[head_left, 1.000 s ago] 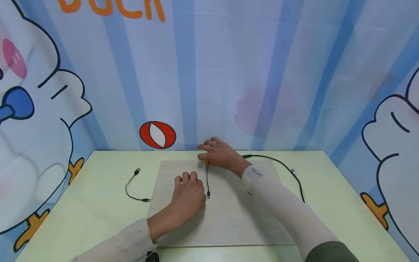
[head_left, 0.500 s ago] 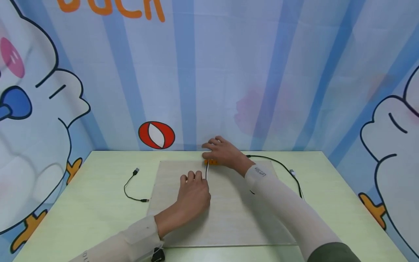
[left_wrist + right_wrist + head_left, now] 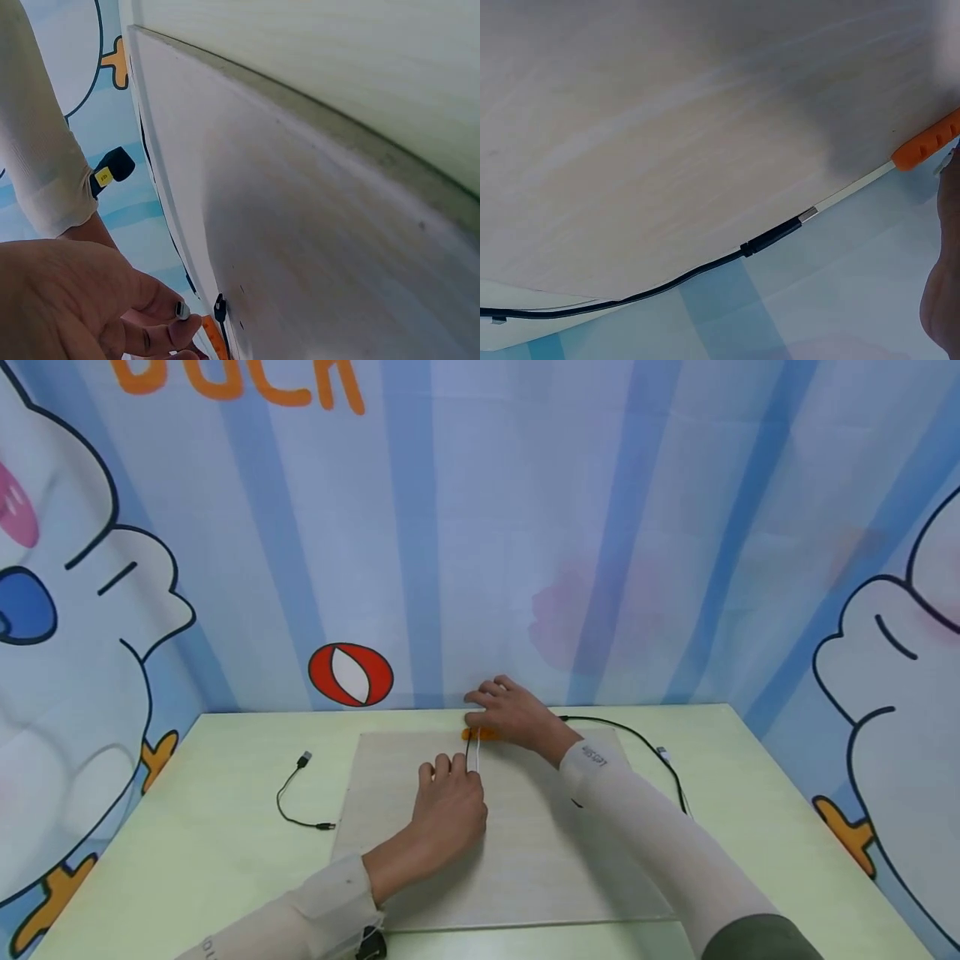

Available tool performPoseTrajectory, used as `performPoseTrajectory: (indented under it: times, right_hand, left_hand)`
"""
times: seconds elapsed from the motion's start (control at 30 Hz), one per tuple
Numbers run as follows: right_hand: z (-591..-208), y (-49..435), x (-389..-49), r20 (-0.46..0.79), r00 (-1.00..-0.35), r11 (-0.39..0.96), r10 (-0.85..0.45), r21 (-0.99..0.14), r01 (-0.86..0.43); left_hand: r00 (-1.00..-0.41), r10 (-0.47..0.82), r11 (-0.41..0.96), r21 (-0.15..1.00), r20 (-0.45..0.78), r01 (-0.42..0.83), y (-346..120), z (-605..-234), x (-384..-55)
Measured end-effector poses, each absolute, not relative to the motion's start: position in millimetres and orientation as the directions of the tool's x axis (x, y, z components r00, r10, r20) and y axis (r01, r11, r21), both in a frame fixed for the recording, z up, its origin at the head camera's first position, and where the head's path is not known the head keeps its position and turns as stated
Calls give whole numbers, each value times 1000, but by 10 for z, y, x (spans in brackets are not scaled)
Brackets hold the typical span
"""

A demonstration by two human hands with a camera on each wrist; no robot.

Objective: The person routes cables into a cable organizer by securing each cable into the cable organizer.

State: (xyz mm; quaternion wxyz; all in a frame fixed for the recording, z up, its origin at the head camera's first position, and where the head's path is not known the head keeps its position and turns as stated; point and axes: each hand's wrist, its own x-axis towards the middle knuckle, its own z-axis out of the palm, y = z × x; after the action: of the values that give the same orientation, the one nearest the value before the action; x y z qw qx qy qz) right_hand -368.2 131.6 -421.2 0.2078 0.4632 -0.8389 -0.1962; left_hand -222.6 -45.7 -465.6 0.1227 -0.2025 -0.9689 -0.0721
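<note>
In the head view my left hand [image 3: 450, 806] is over the middle of the pale board [image 3: 540, 877]. Its thumb and finger pinch a small silver-tipped cable plug [image 3: 182, 310], clearest in the left wrist view. A white cable [image 3: 477, 750] runs from there back to an orange ridged strip [image 3: 928, 144] at the board's far edge. Over this strip, my right hand [image 3: 513, 714] has its fingers spread and thumb close to it; contact is unclear. Beside the white cable runs a thin black one [image 3: 468, 747]. Its black plug [image 3: 220, 307] appears near the board in the left wrist view.
A short black USB cable [image 3: 279, 802] lies on the table left of the board. Along the back right curves a thicker black cable [image 3: 637, 731], with a silver-ended plug [image 3: 780, 234] by the board's edge. A striped curtain [image 3: 495, 527] hangs behind the table.
My left hand has shifted right and slightly forward to the cables, covering the black plug that showed earlier. The right hand has edged right, and more of the orange strip shows.
</note>
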Motion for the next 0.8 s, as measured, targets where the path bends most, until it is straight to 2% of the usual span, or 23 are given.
performPoseTrajectory:
  times: [0.4, 0.63, 0.73, 0.8]
  right_hand:
    - [-4229, 1304, -3658, 195, -508, 526, -839, 530, -665]
    - [-4250, 1267, -3670, 192, -508, 521, -839, 551, -652]
    - [-4257, 1250, -3670, 193, -514, 528, -836, 538, -657]
    - [-4260, 1241, -3665, 195, -515, 531, -834, 533, -659]
  left_hand:
    - [-902, 380, 916, 48, 204, 397, -422, -4637, -2280]
    - [-921, 364, 926, 50, 140, 374, -412, -4255, -2050]
    - [-921, 369, 924, 54, 125, 377, -413, -4252, -2058]
    - [-910, 384, 915, 68, 158, 398, -424, -4405, -2147]
